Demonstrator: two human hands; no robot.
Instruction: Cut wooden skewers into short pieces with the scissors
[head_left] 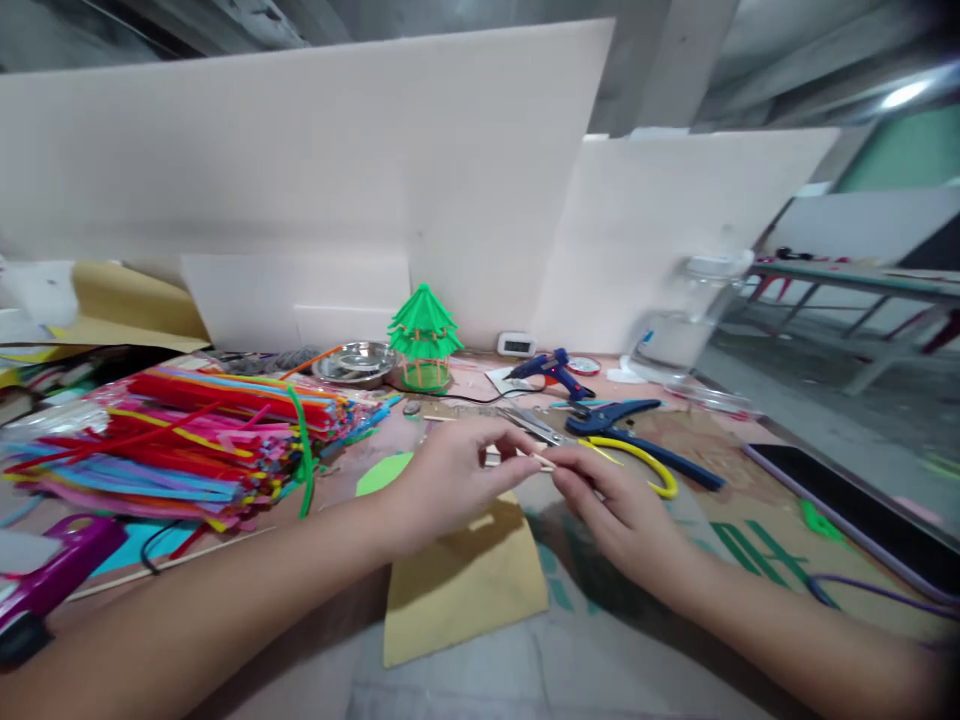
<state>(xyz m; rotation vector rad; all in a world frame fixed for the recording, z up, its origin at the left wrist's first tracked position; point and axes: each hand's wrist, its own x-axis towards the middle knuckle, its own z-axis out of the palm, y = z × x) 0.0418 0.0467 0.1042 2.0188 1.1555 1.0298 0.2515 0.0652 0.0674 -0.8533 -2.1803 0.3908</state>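
In the centre of the frame, the person's left hand (454, 482) and right hand (619, 500) meet at the fingertips. Between them is a thin pale stick (547, 462), of which only a short piece can be seen. The left hand is curved, with its thumb and forefinger nearly closed at the stick's left end. The right hand pinches the other end between thumb and forefinger, and its remaining fingers are bent inward. Below the left hand, in the lower middle, lies a yellow sheet (465, 600), and a light green piece (382, 474) shows beside the left wrist.

Behind the hands, near the middle of the frame, a small green pagoda model (424, 335) stands upright, just beside a shiny metal bowl (356, 364). To the right of the centre there are a blue glue gun (553, 372), blue pliers (613, 417) and scissors with yellow handles (670, 484). At the left, many coloured fuzzy sticks (187, 430) lie in a heap. A phone (847, 510) rests at the right edge.
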